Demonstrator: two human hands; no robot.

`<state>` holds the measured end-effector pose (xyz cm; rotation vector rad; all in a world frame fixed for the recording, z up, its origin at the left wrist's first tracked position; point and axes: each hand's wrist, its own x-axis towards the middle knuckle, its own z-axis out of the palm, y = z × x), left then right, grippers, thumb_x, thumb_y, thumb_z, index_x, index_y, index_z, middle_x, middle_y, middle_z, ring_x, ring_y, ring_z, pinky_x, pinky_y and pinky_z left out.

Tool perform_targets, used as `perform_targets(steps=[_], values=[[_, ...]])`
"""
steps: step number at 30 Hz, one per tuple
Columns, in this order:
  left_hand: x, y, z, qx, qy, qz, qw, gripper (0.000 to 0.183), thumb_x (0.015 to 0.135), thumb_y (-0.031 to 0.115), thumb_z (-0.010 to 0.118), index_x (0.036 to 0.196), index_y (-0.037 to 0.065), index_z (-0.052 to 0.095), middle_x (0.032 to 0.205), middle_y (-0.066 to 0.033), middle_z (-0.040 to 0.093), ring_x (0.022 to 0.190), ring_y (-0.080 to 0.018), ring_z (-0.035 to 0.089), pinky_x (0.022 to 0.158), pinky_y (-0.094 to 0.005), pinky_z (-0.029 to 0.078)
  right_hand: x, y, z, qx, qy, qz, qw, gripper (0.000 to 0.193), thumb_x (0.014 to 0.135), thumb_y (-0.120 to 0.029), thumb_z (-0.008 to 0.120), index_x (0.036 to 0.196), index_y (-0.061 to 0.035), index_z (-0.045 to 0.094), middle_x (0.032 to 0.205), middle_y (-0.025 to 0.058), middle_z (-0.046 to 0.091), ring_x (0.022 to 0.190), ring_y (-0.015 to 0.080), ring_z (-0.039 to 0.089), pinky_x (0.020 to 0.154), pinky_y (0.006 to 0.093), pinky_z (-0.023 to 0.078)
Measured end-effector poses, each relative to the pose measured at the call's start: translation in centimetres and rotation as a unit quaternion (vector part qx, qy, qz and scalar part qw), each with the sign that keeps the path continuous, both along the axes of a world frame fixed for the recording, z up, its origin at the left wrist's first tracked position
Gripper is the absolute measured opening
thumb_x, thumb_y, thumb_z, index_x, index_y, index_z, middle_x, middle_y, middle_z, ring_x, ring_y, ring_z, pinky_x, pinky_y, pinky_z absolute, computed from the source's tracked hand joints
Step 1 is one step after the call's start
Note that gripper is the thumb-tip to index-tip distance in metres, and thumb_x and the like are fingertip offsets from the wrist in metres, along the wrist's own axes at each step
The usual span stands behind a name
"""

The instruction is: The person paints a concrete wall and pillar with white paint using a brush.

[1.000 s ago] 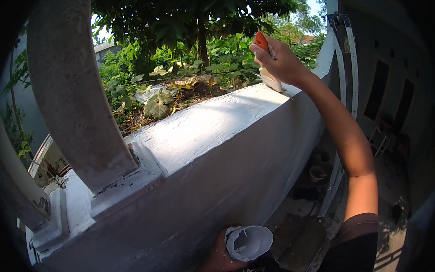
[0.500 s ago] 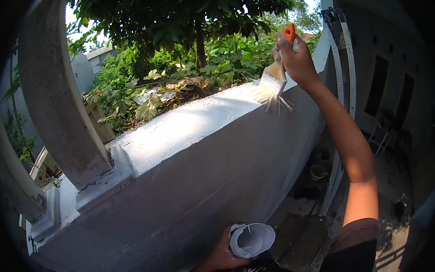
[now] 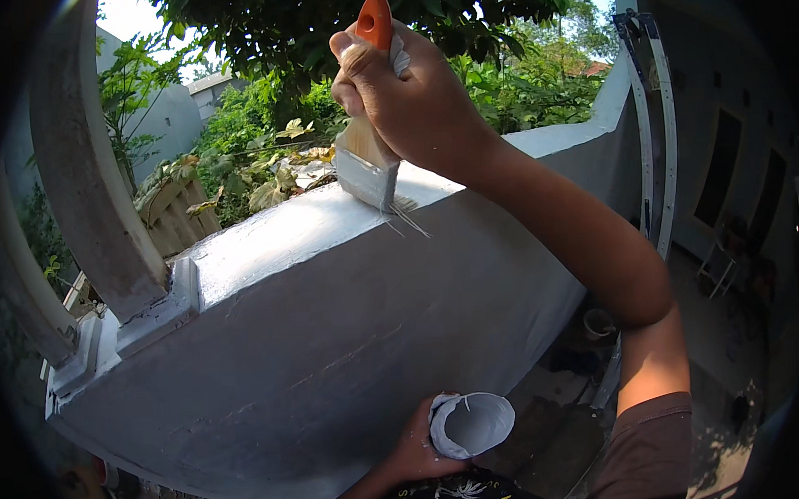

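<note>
My right hand (image 3: 403, 95) grips a wide paintbrush (image 3: 368, 167) by its handle, whose orange end sticks up above the fist. The pale bristles press on the sunlit white top of a low wall (image 3: 284, 231), and a few loose bristles splay past its near edge. Low in the view, my left hand (image 3: 413, 447) is wrapped round a paint-smeared white cup (image 3: 472, 425), held upright in front of my body. White paint coats its inner wall; how much is inside I cannot tell.
Two grey posts (image 3: 98, 190) rise from the wall's left part. An aluminium ladder (image 3: 655, 135) stands at the right, beside a shaded building. A small bucket (image 3: 599, 323) sits on the ground below. Leafy plants (image 3: 254, 123) grow behind the wall.
My right hand has moved left and nearer along the wall top, bringing the brush with it. The cup in my left hand has shifted slightly right in the view.
</note>
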<state>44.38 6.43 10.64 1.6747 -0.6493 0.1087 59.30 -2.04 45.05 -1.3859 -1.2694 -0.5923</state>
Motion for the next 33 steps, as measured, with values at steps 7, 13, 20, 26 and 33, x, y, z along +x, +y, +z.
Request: perform_targets(steps=[7,13,20,26,33], values=[[0.4,-3.1,0.5,0.006,-0.008,0.008,1.000,0.099,0.058,0.016,0.092,0.137,0.006,0.031,0.128,-0.0139,0.051,0.120,-0.0252,0.054,0.101,-0.0405,0.043,4.6,-2.6,-1.8,0.030,0.075,-0.018,0.997,0.033,0.101,-0.036,0.051,0.095,-0.0030,0.051,0.071,0.0026,0.059,0.062,0.0090,0.056,0.059,0.0270,0.047],[-0.3,-3.9,-0.1,-0.004,-0.002,0.024,1.000,0.100,0.057,0.015,0.091,0.137,0.007,0.031,0.131,-0.0144,0.048,0.122,-0.0261,0.053,0.102,-0.0412,0.042,11.8,-13.0,-0.3,-0.058,-0.109,-0.342,0.931,0.023,0.098,-0.024,0.053,0.097,-0.0015,0.057,0.062,0.0122,0.059,0.055,0.0239,0.060,0.059,0.0335,0.049],[-1.3,-3.2,-0.3,-0.027,-0.007,0.069,0.997,0.099,0.056,0.013,0.090,0.136,0.008,0.032,0.131,-0.0146,0.048,0.122,-0.0261,0.052,0.102,-0.0412,0.042,9.8,-7.1,-0.4,-0.139,-0.191,-0.318,0.918,0.024,0.097,-0.024,0.056,0.101,-0.0009,0.053,0.057,0.0166,0.058,0.051,0.0348,0.060,0.050,0.0442,0.042],[-1.4,-2.3,-0.5,-0.027,-0.032,0.073,0.996,0.098,0.059,0.015,0.092,0.136,0.007,0.032,0.128,-0.0143,0.051,0.120,-0.0253,0.055,0.100,-0.0404,0.044,3.1,1.5,-0.1,0.019,-0.157,-0.087,0.984,0.023,0.098,-0.021,0.051,0.095,0.0007,0.053,0.060,0.0148,0.057,0.056,0.0253,0.062,0.056,0.0379,0.047],[-1.3,-0.6,-0.2,-0.003,-0.018,0.068,0.998,0.098,0.060,0.017,0.092,0.136,0.006,0.032,0.126,-0.0145,0.052,0.117,-0.0246,0.056,0.099,-0.0398,0.045,4.2,0.3,1.0,0.212,0.143,0.117,0.960,0.014,0.098,-0.022,0.051,0.096,-0.0085,0.049,0.066,0.0001,0.049,0.053,0.0110,0.049,0.051,0.0279,0.044]])
